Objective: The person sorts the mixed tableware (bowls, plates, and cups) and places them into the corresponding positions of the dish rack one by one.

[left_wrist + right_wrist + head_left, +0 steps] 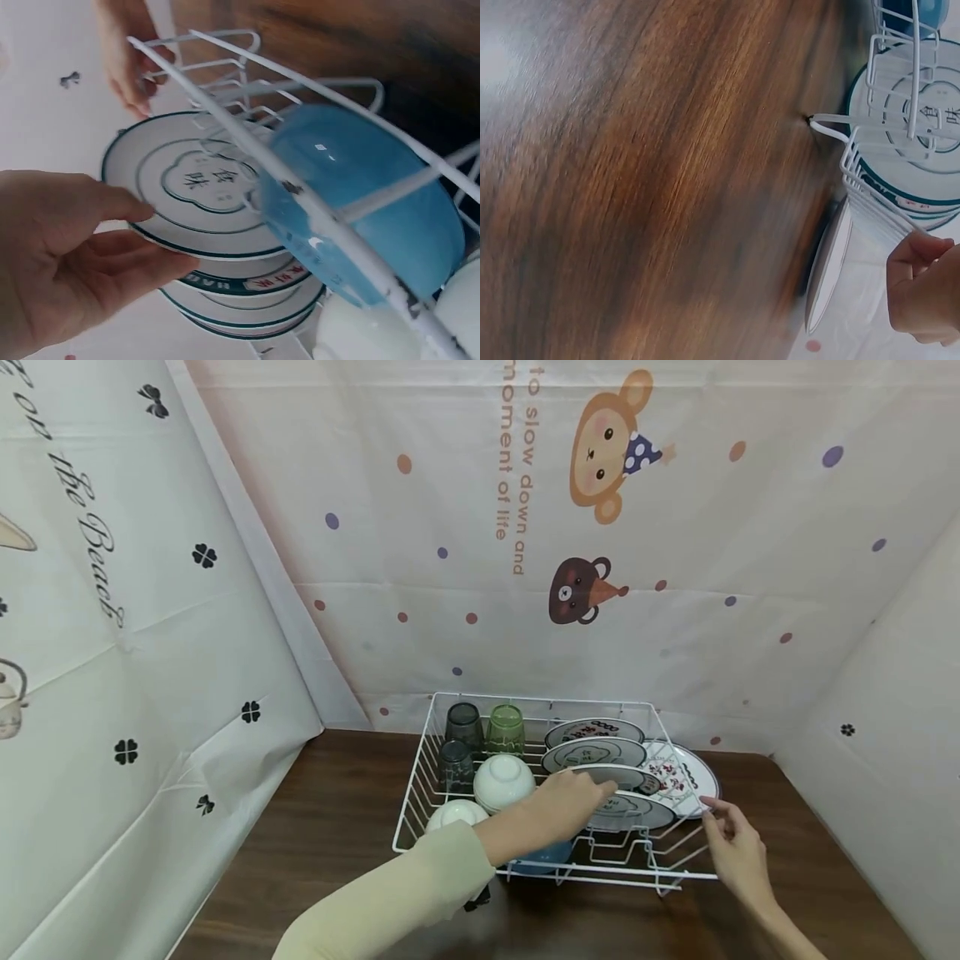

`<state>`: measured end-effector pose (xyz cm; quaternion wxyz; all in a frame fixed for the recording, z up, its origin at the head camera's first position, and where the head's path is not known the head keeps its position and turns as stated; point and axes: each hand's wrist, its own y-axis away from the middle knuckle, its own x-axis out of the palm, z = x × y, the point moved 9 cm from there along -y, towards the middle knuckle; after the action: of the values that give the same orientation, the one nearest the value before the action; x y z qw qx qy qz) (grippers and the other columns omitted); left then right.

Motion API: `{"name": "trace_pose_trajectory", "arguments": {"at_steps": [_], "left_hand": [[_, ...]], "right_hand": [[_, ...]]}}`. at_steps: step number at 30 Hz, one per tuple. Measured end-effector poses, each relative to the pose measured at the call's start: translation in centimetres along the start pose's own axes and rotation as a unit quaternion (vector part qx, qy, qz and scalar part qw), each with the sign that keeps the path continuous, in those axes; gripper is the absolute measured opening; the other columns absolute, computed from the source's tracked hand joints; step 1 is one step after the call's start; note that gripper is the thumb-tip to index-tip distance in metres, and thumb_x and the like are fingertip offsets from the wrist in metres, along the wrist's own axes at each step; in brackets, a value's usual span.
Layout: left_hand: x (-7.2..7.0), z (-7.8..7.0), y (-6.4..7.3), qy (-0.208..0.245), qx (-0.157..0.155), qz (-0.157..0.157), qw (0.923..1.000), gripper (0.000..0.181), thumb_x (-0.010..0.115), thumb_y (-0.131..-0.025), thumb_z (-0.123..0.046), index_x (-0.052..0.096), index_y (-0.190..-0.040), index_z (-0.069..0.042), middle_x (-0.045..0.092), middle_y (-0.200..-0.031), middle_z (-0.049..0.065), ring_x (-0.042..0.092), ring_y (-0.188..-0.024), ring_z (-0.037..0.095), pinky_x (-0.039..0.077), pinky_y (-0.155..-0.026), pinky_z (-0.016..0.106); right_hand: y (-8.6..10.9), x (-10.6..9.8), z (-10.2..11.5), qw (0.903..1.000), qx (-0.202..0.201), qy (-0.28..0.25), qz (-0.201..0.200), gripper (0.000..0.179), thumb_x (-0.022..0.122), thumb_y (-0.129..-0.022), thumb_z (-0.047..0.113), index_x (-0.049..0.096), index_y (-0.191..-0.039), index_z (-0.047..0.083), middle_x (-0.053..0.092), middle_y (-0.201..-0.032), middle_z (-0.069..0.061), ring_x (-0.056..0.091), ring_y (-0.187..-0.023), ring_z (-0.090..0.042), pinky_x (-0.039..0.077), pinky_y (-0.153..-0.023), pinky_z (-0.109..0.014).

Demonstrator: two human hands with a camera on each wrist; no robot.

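A white wire dish rack [540, 698] stands on the brown table, with several white, dark-rimmed plates upright in its right part. My left hand [566, 806] reaches over the rack and pinches the rim of the front plate [214, 184], thumb on its face and fingers behind the edge. Chinese characters mark that plate's centre. At the rack's right side, my right hand [738, 852] grips the side wire between thumb and curled fingers, as the right wrist view shows [926, 292]. Close by the left wrist, a blue bowl [352, 202] lies upside down in the rack.
Dark glasses [464, 725] and a green glass [506, 729] occupy the rack's back left. White bowls [504, 783] sit upside down before them. Outside the rack, a floral plate [703, 772] leans at the right. Printed cloth [465, 527] hangs behind the table [315, 827].
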<state>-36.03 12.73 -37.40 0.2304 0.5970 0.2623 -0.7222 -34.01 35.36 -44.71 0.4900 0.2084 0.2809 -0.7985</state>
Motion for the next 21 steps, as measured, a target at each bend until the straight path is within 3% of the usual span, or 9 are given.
{"name": "trace_pose_trajectory", "arguments": {"at_steps": [5,7,9,12,14,17,21], "left_hand": [[-0.2,1.1,1.0,0.086,-0.044,0.048,0.9942,0.040,0.061,-0.102,-0.024,0.057,-0.142,-0.020,0.066,-0.073,-0.005,0.057,-0.057,0.006,0.044,-0.047,0.019],[-1.2,1.9,2.1,0.115,-0.058,0.042,0.9908,0.041,0.062,-0.102,-0.028,0.058,-0.142,-0.020,0.067,-0.075,-0.003,0.056,-0.058,0.007,0.042,-0.045,0.020],[-2.1,3.4,3.9,0.144,-0.072,0.022,0.9868,0.041,0.062,-0.102,-0.031,0.060,-0.141,-0.019,0.073,-0.086,-0.003,0.064,-0.066,0.008,0.048,-0.051,0.020],[-2.5,6.6,7.8,0.196,-0.093,-0.018,0.9761,0.038,0.065,-0.100,-0.028,0.066,-0.135,-0.014,0.077,-0.111,0.004,0.072,-0.094,0.018,0.059,-0.073,0.031],[-1.8,8.9,11.0,0.219,-0.116,-0.044,0.9678,0.034,0.068,-0.098,-0.026,0.070,-0.127,-0.010,0.074,-0.121,0.009,0.069,-0.111,0.027,0.058,-0.089,0.043],[0.6,11.4,15.1,0.244,-0.163,-0.075,0.9531,0.032,0.069,-0.096,-0.018,0.069,-0.124,-0.003,0.066,-0.128,0.022,0.059,-0.123,0.041,0.050,-0.096,0.061],[3.9,12.8,18.0,0.270,-0.208,-0.129,0.9311,0.035,0.060,-0.100,-0.009,0.059,-0.132,0.005,0.048,-0.144,0.034,0.040,-0.139,0.054,0.041,-0.098,0.075]], "right_hand": [[-1.0,-0.2,-0.7,0.9999,-0.002,-0.007,0.012,0.033,0.051,-0.106,0.025,0.061,-0.132,0.007,0.044,-0.063,0.013,0.037,-0.053,-0.005,0.032,-0.052,-0.030],[-1.1,-0.6,-1.0,0.9998,-0.004,-0.009,0.018,0.034,0.052,-0.106,0.027,0.060,-0.132,0.006,0.044,-0.063,0.014,0.038,-0.052,-0.005,0.032,-0.051,-0.031],[-1.1,-1.0,-1.3,0.9996,-0.008,-0.013,0.023,0.035,0.052,-0.106,0.029,0.059,-0.132,0.005,0.042,-0.062,0.014,0.037,-0.051,-0.005,0.032,-0.049,-0.031],[-0.6,-1.6,-1.7,0.9994,-0.011,-0.018,0.027,0.032,0.053,-0.106,0.032,0.060,-0.129,0.010,0.040,-0.062,0.014,0.037,-0.050,-0.005,0.032,-0.047,-0.031],[-0.1,-2.0,-2.1,0.9992,-0.007,-0.024,0.030,0.026,0.053,-0.106,0.032,0.061,-0.126,0.017,0.038,-0.062,0.014,0.037,-0.049,-0.006,0.033,-0.046,-0.031],[0.6,-2.5,-2.7,0.9986,0.010,-0.035,0.039,0.016,0.052,-0.107,0.033,0.060,-0.120,0.035,0.039,-0.061,0.013,0.041,-0.048,-0.007,0.037,-0.047,-0.029],[0.6,-2.6,-2.8,0.9970,0.026,-0.049,0.055,0.017,0.051,-0.107,0.036,0.054,-0.117,0.049,0.042,-0.059,0.011,0.045,-0.048,-0.009,0.040,-0.049,-0.029]]}}
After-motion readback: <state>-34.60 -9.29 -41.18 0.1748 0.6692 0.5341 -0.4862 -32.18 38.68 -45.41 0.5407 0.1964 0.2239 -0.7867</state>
